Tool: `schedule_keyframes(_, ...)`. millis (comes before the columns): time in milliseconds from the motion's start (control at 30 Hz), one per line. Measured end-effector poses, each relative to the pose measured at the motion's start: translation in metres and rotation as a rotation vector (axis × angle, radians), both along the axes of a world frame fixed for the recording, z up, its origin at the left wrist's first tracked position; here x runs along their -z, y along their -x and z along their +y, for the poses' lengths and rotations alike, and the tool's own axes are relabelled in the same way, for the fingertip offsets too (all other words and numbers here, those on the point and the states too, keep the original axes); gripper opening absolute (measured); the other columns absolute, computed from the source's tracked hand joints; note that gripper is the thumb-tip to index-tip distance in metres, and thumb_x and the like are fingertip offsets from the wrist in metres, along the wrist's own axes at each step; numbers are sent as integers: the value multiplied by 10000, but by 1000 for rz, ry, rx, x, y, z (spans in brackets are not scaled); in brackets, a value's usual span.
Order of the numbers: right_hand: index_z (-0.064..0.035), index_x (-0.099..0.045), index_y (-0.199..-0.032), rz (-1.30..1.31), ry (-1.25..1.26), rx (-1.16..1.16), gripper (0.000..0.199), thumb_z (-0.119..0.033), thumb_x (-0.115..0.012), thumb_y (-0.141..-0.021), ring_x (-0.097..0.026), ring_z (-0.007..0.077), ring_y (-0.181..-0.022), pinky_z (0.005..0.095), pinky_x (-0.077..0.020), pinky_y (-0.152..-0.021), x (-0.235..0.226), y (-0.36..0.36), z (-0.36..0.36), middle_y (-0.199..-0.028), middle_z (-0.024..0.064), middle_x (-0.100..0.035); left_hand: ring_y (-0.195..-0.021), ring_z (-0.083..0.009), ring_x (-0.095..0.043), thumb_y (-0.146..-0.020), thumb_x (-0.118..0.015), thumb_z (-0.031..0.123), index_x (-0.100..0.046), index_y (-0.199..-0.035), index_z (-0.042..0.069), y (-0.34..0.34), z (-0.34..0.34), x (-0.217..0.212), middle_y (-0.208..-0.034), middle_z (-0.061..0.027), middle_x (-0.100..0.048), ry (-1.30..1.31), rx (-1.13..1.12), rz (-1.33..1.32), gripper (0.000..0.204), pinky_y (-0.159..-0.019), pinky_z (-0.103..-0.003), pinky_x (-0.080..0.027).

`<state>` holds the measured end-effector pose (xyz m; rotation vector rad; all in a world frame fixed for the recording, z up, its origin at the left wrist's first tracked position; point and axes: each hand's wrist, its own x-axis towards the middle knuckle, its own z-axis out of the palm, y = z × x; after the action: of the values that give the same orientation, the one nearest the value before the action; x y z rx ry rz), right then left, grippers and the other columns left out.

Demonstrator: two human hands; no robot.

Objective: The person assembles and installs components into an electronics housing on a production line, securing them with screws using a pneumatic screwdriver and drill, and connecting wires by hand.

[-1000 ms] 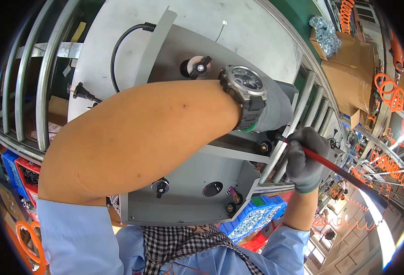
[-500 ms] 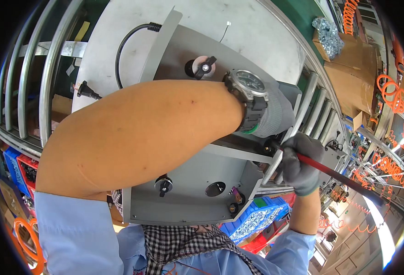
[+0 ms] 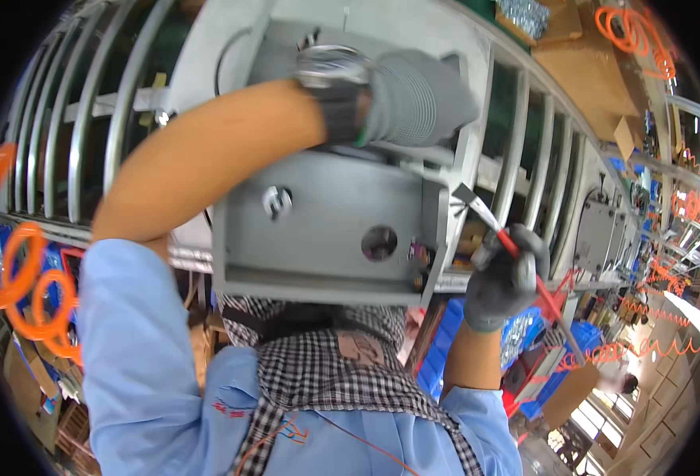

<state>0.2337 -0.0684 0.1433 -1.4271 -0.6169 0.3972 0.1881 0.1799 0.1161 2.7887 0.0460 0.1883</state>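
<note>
A grey sheet-metal housing (image 3: 326, 230) with a round hole and a knob on its front stands on a roller rack in front of me. My left hand (image 3: 421, 99), in a grey glove with a wristwatch on the forearm, reaches across the housing's top and rests on its right upper part. My right hand (image 3: 505, 278), also gloved, grips a long red-shafted tool (image 3: 525, 270). The tool's flat metal tip (image 3: 469, 194) points up at the housing's right edge. What the left fingers touch is hidden.
Metal roller rails (image 3: 80, 135) run left and right of the housing. Orange coiled hoses (image 3: 28, 285) hang at the left and far right. Blue bins (image 3: 445, 341) with small parts sit below. More grey housings (image 3: 596, 234) stand at the right, cardboard boxes (image 3: 580, 71) beyond.
The view has dropped closer to the housing. My left hand slid up and right over its top. My right hand lowered while the tool tip stays at the housing's right edge.
</note>
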Motion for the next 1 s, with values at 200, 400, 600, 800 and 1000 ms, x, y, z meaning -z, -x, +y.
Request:
schedule_keyframes(200, 49, -546, -1102, 73, -100, -152, 364, -254, -507, -904, -623, 248, -760, 261, -509, -522, -6, 11, -72, -898, 198, -596, -841, -290, -645, -788, -623, 222, -616, -979, 86, 62, -111, 0, -901, -112, -627, 247, -12, 494, 234, -701, -420, -533)
schedule_keyframes(400, 43, -523, -954, -73, -32, -179, 299, -241, -572, -878, -525, 169, -521, 223, -422, -445, -21, 7, -54, -715, 160, -562, -893, -272, -644, -804, -612, 244, -614, -1013, 114, 53, -122, 41, -979, -93, -606, 450, 34, 168, 246, -734, -402, -535)
schedule_keyframes(600, 2, -545, -725, -442, 317, -261, 242, -235, -583, -758, -496, 171, -499, 275, -379, -466, -31, 10, -41, -572, 100, -530, -895, -259, -647, -803, -594, 166, -658, -1009, 151, 39, -109, 29, -916, -61, -627, 194, 310, 239, 216, -732, -402, -533)
schedule_keyframes(800, -38, -525, -656, -919, 661, -565, 9, -35, -533, -657, -541, 288, -478, 340, -425, -463, -8, -4, -8, -555, 124, -520, -818, -276, -670, -784, -606, 155, -690, -923, 122, 35, -105, 28, -847, -62, -671, 160, 296, 200, 165, -664, -408, -545)
schedule_keyframes(1000, -39, -512, -655, -884, 739, -617, 27, -19, -524, -668, -532, 313, -455, 367, -432, -456, -25, -3, 10, -534, 136, -505, -787, -287, -675, -774, -610, 142, -697, -883, 99, 39, -96, 27, -811, -92, -678, 185, 335, 171, 146, -654, -407, -546)
